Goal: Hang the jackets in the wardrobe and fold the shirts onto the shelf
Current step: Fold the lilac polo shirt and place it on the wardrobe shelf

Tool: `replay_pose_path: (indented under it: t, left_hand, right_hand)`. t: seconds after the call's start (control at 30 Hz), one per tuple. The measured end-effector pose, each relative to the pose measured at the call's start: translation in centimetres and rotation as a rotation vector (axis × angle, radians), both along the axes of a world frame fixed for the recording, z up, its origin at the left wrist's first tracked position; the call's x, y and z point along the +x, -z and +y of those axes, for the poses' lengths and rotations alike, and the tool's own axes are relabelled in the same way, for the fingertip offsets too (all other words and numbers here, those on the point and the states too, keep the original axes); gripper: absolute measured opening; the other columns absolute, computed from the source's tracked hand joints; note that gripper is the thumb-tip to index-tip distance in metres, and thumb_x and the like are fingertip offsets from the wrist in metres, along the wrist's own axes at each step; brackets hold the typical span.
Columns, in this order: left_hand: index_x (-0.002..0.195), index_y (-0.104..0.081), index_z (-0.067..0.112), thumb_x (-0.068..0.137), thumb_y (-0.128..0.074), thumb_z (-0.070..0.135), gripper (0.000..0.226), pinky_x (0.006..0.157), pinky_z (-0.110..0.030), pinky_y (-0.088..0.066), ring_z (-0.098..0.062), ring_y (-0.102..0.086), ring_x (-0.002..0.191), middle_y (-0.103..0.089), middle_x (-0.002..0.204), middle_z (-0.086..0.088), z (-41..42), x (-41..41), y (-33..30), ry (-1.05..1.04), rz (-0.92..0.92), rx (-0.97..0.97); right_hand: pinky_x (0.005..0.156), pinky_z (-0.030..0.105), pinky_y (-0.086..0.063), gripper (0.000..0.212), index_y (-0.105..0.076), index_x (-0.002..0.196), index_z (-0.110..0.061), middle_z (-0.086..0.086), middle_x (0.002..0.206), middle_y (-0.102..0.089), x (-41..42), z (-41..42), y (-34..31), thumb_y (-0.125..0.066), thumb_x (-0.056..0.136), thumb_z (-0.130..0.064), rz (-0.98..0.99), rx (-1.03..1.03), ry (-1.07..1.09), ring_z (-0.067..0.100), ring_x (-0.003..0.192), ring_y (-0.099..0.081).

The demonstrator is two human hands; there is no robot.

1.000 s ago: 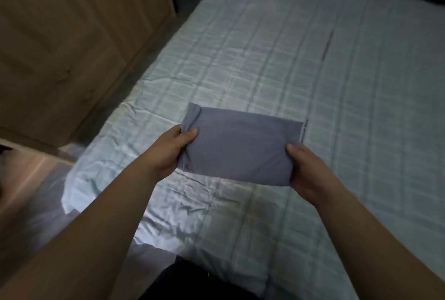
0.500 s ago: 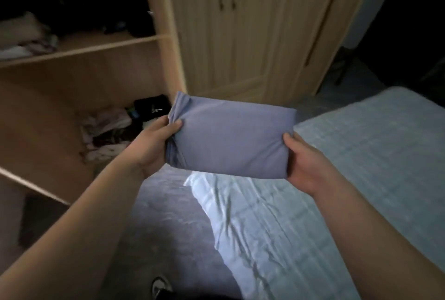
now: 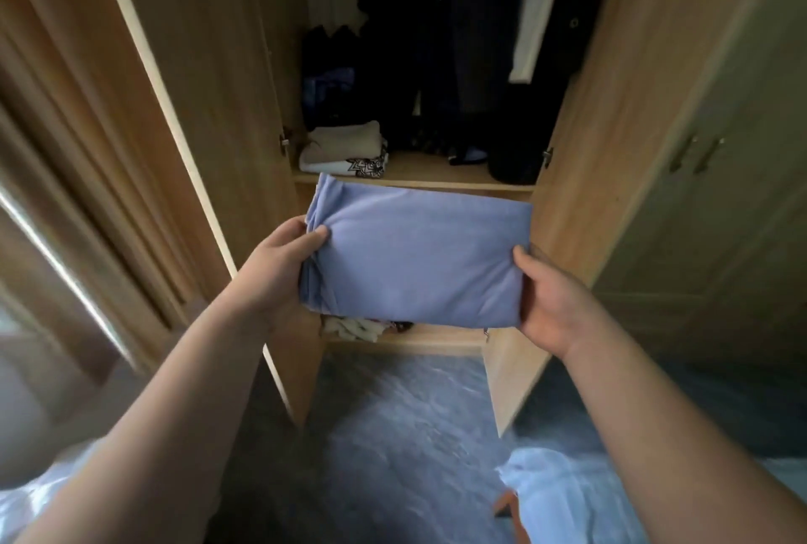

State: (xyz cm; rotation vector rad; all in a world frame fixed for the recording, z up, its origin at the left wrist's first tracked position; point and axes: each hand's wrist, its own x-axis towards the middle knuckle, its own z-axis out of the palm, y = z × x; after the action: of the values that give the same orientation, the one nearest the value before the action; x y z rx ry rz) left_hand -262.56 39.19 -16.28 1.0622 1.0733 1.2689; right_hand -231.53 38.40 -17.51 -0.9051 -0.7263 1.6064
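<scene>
A folded blue shirt (image 3: pixel 415 255) is held flat in the air in front of an open wardrobe (image 3: pixel 611 150), gripped at both short ends. The left hand (image 3: pixel 275 268) pinches the bunched left end, thumb lying on top of the cloth and fingers curled under it; the right hand (image 3: pixel 546 294) clamps the right end the same way, thumb on the top edge and the rest of the hand beneath. The shirt's far edge sits just below the front lip of the upper shelf (image 3: pixel 415 183), and its near edge hides most of the lower shelf (image 3: pixel 406 338), where a little crumpled clothing shows under the left side. On the upper shelf a stack of folded clothes (image 3: pixel 345 148) fills the left part, close to the left wall, and a dark round thing (image 3: pixel 513 159) stands at the right end against the right wall; the bare wood between them is open. Dark jackets (image 3: pixel 458 19) hang above, their hems reaching down near the shelf at the back. The two wardrobe doors stand swung outward, the left door (image 3: pixel 183 107) and the right door (image 3: pixel 581 203) flanking the arms, and the shirt spans nearly the full width of the opening between them. Below lies grey floor (image 3: pixel 393 434), with pale bedding (image 3: pixel 567 500) at the bottom right corner.
</scene>
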Motion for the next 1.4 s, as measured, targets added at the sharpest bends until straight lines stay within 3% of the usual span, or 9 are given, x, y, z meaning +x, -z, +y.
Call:
replay_pose_path:
  t: [0.27,0.4,0.53,0.7,0.8,0.9,1.07,1.23,1.4]
  left_hand:
    - [0.113,-0.064,0.015,0.086,-0.069,0.033,0.032,0.090,-0.049,-0.052,-0.028,-0.064,0.108,-0.069,0.111,-0.006,8.7,-3.8,1.4,-0.106,0.001,-0.017]
    - [0.111,-0.065,0.015,0.095,-0.063,0.026,0.019,0.084,-0.043,-0.053,-0.025,-0.066,0.104,-0.071,0.105,-0.002,14.9,-3.6,2.1,-0.180,0.034,-0.019]
    - [0.115,-0.064,0.013,0.097,-0.060,0.024,0.022,0.078,-0.037,-0.054,-0.020,-0.068,0.098,-0.073,0.101,0.001,22.0,-2.8,2.4,-0.228,0.093,-0.010]
    - [0.111,-0.065,0.009,0.095,-0.062,0.022,0.020,0.071,-0.036,-0.052,-0.027,-0.067,0.097,-0.071,0.104,-0.009,31.0,-2.3,2.2,-0.325,0.099,-0.031]
    - [0.110,-0.067,0.011,0.094,-0.064,0.023,0.020,0.079,-0.041,-0.053,-0.027,-0.068,0.101,-0.072,0.108,-0.008,36.0,-2.7,1.8,-0.397,0.104,-0.034]
    - [0.110,-0.068,0.018,0.094,-0.064,0.027,0.019,0.094,-0.050,-0.051,-0.027,-0.067,0.106,-0.072,0.112,-0.005,40.9,-4.0,1.7,-0.438,0.149,-0.037]
    - [0.094,-0.067,0.022,0.099,-0.057,0.025,0.011,0.099,-0.052,-0.048,-0.027,-0.064,0.106,-0.069,0.105,-0.001,50.2,-6.5,1.8,-0.469,0.232,-0.071]
    - [0.116,-0.060,0.006,0.100,-0.054,0.020,0.022,0.094,-0.042,-0.048,-0.030,-0.060,0.112,-0.063,0.115,-0.007,59.5,-9.3,2.5,-0.477,0.265,-0.096]
    - [0.127,-0.055,-0.001,0.101,-0.051,0.019,0.032,0.087,-0.032,-0.040,-0.025,-0.054,0.105,-0.058,0.127,-0.015,66.3,-11.4,4.1,-0.471,0.434,-0.159]
  right_hand:
    - [0.099,0.044,-0.049,0.036,-0.054,0.136,-0.016,0.008,0.130,-0.065,-3.7,11.2,1.3,-0.048,0.101,-0.021,-0.009,-0.031,-0.017,0.025,0.118,-0.063]
    - [0.094,0.045,-0.051,0.032,-0.058,0.131,-0.019,0.007,0.125,-0.068,-3.9,18.0,2.0,-0.051,0.100,-0.024,-0.025,-0.024,-0.042,0.025,0.114,-0.065]
    - [0.100,0.047,-0.048,0.033,-0.057,0.132,-0.014,0.009,0.126,-0.067,-3.5,26.2,3.1,-0.050,0.101,-0.021,-0.010,-0.008,-0.056,0.026,0.115,-0.065]
    - [0.099,0.047,-0.048,0.029,-0.059,0.128,-0.017,0.007,0.123,-0.069,-3.2,36.8,2.6,-0.049,0.102,-0.022,-0.029,-0.016,-0.142,0.024,0.113,-0.066]
    - [0.092,0.044,-0.052,0.024,-0.061,0.123,-0.018,0.005,0.118,-0.072,-4.1,43.0,2.3,-0.050,0.102,-0.022,-0.053,-0.016,-0.152,0.022,0.105,-0.070]
    - [0.097,0.048,-0.050,0.028,-0.060,0.127,-0.018,0.006,0.121,-0.070,-6.0,49.0,2.8,-0.051,0.102,-0.026,-0.080,-0.030,-0.158,0.024,0.110,-0.068]
    - [0.094,0.050,-0.053,0.029,-0.062,0.126,-0.019,0.005,0.121,-0.070,-9.8,58.3,4.0,-0.049,0.102,-0.031,-0.138,-0.084,-0.117,0.026,0.109,-0.068]
    - [0.077,0.046,-0.058,0.023,-0.060,0.117,-0.018,0.005,0.112,-0.071,-13.5,65.7,3.9,-0.047,0.103,-0.032,-0.223,-0.135,-0.034,0.028,0.099,-0.070]
    - [0.091,0.053,-0.053,0.019,-0.060,0.105,-0.020,0.009,0.118,-0.065,-16.1,70.9,4.4,-0.044,0.105,-0.031,-0.368,-0.158,0.000,0.031,0.103,-0.064]
